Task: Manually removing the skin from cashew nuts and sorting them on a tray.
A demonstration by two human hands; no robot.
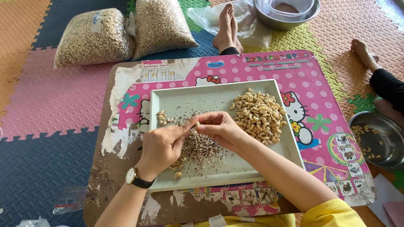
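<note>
Yellow sleeves at the bottom edge, both forearms reaching up over a pale green tray (168,98). Left hand (162,145), wristwatch (134,176) on that wrist, and right hand (221,128) meet over the tray's middle, fingertips touching. Both are pinched shut on one cashew (196,124), held between thumbs and forefingers; nut mostly hidden, long axis not readable. A thin dark tip shows at the left hand's heel, possibly a tool; cannot tell.

Directly under the grip: heap of dark skin flakes (201,148), spreading toward the tray's near edge. A few loose nuts lie at the left hand's heel.

Key relation: big pile of pale cashews (257,117) lies to the right of the grip, at the tray's far right corner, just beside the right hand and nearer to it than to the left. Small cluster of cashews (162,118), a handful, sits left of the grip, nearer the left hand.

Counts: one tray, one low table with pink patterned top (311,92), two clear bags of cashews (90,38) on the foam mat beyond, two steel bowls: one far (313,12), one right (387,130) with a few nuts. Two other people's bare feet, one at top centre (227,25), one at right (364,52).
</note>
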